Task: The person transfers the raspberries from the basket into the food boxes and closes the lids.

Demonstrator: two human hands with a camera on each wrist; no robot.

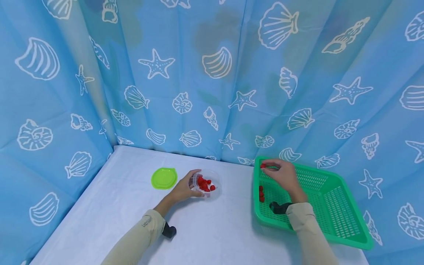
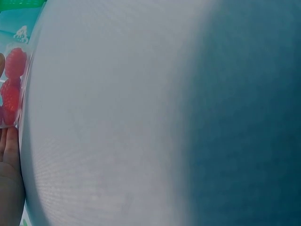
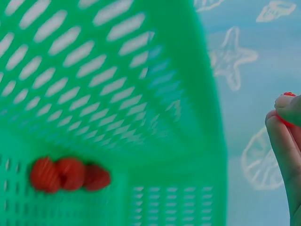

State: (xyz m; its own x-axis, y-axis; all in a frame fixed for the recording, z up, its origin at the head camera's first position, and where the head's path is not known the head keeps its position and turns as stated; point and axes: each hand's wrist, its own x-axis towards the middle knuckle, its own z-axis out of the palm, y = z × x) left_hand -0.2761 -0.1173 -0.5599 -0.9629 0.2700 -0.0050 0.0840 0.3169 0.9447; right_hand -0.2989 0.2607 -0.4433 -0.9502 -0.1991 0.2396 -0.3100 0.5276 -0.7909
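My left hand (image 1: 183, 188) grips the side of a clear plastic tub (image 1: 216, 179), which is tilted on the white table. Several red raspberries (image 1: 202, 183) lie inside it; the left wrist view catches some raspberries (image 2: 15, 63) through the tub's wall. Over the left end of a green plastic basket (image 1: 355, 211), my right hand (image 1: 285, 177) pinches a single raspberry (image 1: 263, 166) between thumb and fingers. Down on the basket floor, 3 raspberries (image 3: 70, 174) sit in a row by the left wall. Fingers cover most of the pinched raspberry in the right wrist view.
A lime-green lid (image 1: 164, 178) lies flat on the white table (image 1: 109, 206), left of the tub. Blue curtains (image 1: 185, 84) with shell and starfish prints hang behind the table and along its sides. The basket stands near the table's right end.
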